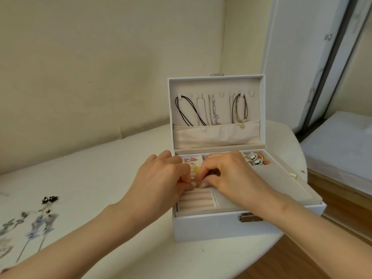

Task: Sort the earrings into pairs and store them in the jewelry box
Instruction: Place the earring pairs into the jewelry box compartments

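Observation:
A white jewelry box (221,226) stands open on the white table, lid upright. Both hands meet over its padded roll section (198,200). My left hand (161,178) and my right hand (227,174) each pinch at a small gold earring (197,184) just above the rolls. Pink star earrings (190,159) and a yellow piece (196,169) sit in the rolls behind the fingers. Black-and-white oval earrings (254,159) and orange ones (264,161) lie in the back right compartment. Several long dangling earrings (40,222) lie on the table at far left.
Necklaces (213,109) hang inside the lid above a fabric pocket (216,135). A metal clasp (249,218) sits on the box front. The table edge (261,250) curves close to the box on the right, with wooden floor beyond. A white mattress (342,146) is at right.

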### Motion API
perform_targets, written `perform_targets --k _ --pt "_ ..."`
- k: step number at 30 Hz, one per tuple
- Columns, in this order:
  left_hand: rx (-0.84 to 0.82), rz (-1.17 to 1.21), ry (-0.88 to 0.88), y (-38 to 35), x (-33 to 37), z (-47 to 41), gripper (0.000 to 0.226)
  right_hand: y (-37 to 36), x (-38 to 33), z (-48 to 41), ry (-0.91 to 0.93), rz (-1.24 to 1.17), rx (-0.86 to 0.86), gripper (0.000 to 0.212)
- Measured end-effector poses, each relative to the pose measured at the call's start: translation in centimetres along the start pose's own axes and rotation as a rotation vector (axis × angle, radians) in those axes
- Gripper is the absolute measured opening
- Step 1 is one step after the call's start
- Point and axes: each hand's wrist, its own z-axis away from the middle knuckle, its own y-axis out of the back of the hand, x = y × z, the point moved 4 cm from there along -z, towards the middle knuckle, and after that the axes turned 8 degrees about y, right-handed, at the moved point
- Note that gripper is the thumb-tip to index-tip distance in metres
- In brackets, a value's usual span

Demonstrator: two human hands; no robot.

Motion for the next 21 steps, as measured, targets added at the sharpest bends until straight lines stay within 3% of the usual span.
perform_targets --k 5,7,10,14,16,21 --pt "-0.022 -0.088 -0.036 0.1 0.4 0.0 0.027 -0.1 0.0 -0.1 -0.008 0.033 -0.005 0.018" --pt "-0.026 -0.103 -0.045 0.2 0.5 0.1 0.028 -0.3 -0.1 -0.2 0.000 0.045 -0.019 0.018" --pt "0.017 -0.075 -0.041 0.5 0.3 0.6 0.009 0.1 0.0 -0.1 -0.007 0.019 -0.007 0.016" --pt "0.077 -0.027 0.052 0.9 -0.9 1.1 0.024 1.4 0.5 0.0 -0.002 -0.011 0.087 0.022" --pt "0.092 -0.004 0.055 0.7 -1.4 1.2 0.021 1.4 0.5 -0.5 0.025 0.004 0.067 0.025" --pt "0.061 0.024 -0.013 -0.1 -1.4 1.3 0.038 0.5 0.4 -1.3 0.163 0.028 -0.054 0.040"
